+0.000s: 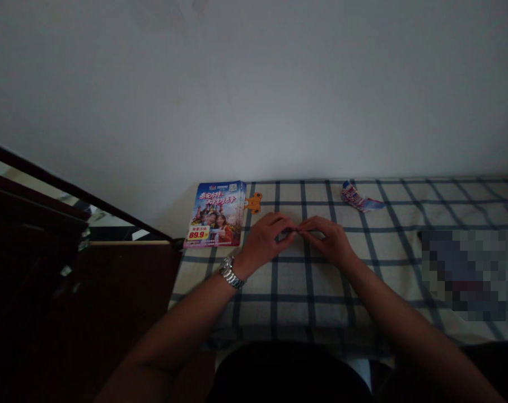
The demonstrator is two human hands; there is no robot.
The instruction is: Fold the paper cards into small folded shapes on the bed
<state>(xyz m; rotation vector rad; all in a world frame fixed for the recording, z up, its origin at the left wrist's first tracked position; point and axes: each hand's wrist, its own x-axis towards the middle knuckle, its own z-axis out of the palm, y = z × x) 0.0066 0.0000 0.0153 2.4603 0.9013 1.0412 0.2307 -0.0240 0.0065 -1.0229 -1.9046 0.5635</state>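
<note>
My left hand [265, 239] and my right hand [326, 239] meet fingertip to fingertip over the checked cloth [304, 280]. Both pinch something small between them that I cannot make out. A metal watch [231, 272] sits on my left wrist. A stack of colourful flyers [215, 213] lies just left of my left hand, with a small orange paper figure [254, 202] beside its top right corner. A folded colourful paper piece [357, 197] lies farther back, to the right of my hands.
A white wall rises right behind the cloth-covered surface. Dark wooden furniture [69, 291] stands at the left, beside the surface's edge. A blurred-out patch [467, 274] covers part of the cloth at the right.
</note>
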